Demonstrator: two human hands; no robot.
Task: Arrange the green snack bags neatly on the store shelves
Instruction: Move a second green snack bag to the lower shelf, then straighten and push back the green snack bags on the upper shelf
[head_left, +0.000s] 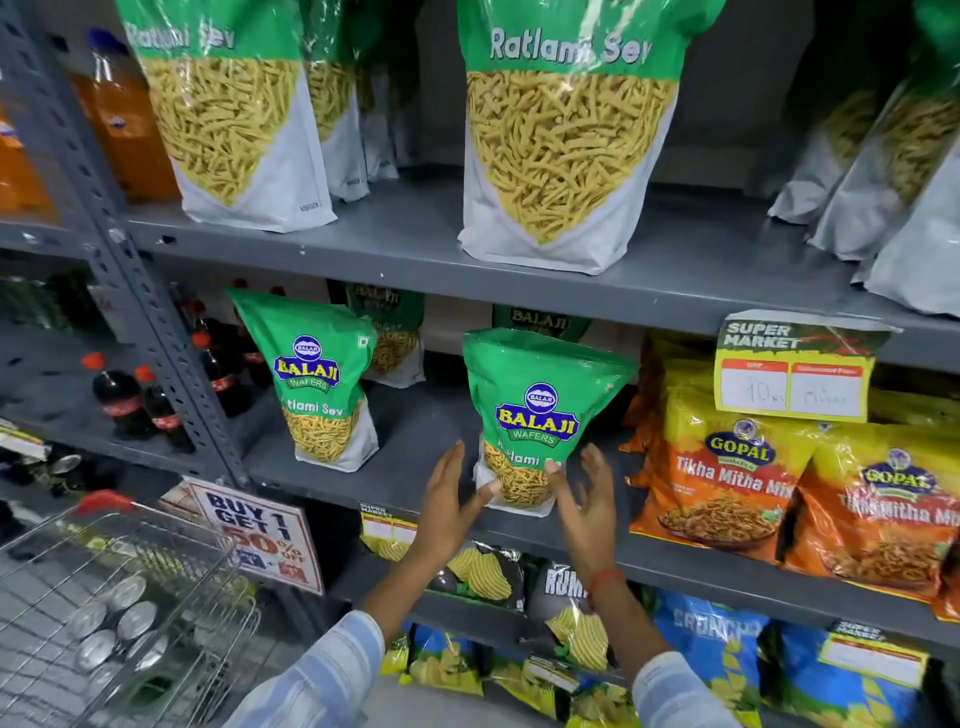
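Observation:
A green Balaji Ratlami Sev bag (537, 410) stands upright near the front edge of the middle shelf (415, 467). My left hand (449, 501) is at its lower left and my right hand (584, 501) at its lower right. Both have their fingers spread, with only the thumbs touching the bag's front. A second green bag (317, 374) stands to the left, leaning slightly, and more green bags (395, 332) stand behind in shadow. On the upper shelf (415, 244) stand large Ratlami Sev bags (561, 135), one at the left (228, 109) and others at the right (893, 171).
Orange and yellow Gopal bags (727, 478) fill the middle shelf to the right, under a hanging price tag (795, 369). Cola bottles (130, 400) stand on the left rack. A wire cart (119, 613) with cans is at lower left, beside a promo sign (260, 540). Chip bags (488, 571) sit below.

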